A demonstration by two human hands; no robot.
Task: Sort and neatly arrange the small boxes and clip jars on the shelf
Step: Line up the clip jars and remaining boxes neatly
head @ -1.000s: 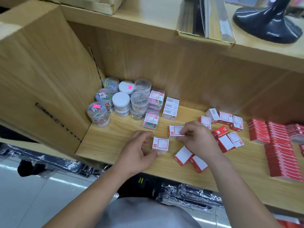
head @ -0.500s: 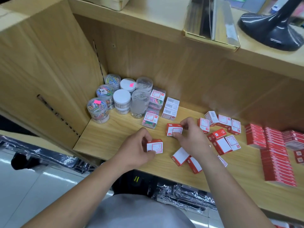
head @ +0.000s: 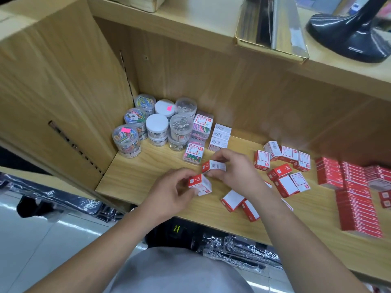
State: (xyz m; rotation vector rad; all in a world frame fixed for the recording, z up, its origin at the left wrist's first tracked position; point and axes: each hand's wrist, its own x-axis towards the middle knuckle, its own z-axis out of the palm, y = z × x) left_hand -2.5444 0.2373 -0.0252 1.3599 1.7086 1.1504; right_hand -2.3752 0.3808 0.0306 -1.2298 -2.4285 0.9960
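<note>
A light wood-grain shelf (head: 148, 172) sits in a store unit of the same laminate. A tall side panel (head: 63, 92) closes it on the left, with a dark slotted strip (head: 74, 146) running down it. A second slotted strip (head: 126, 75) stands in the corner where the side meets the back panel (head: 232, 92). On the upper shelf (head: 201, 20) stand a glossy black stand base (head: 347, 34), a clear holder with a gold rim (head: 273, 28) and, at the top edge, a cardboard box (head: 146, 3). Below the unit lie dark plastic-wrapped goods (head: 232, 248). The pale glossy floor (head: 31, 250) carries bright streaks of reflected light
</note>
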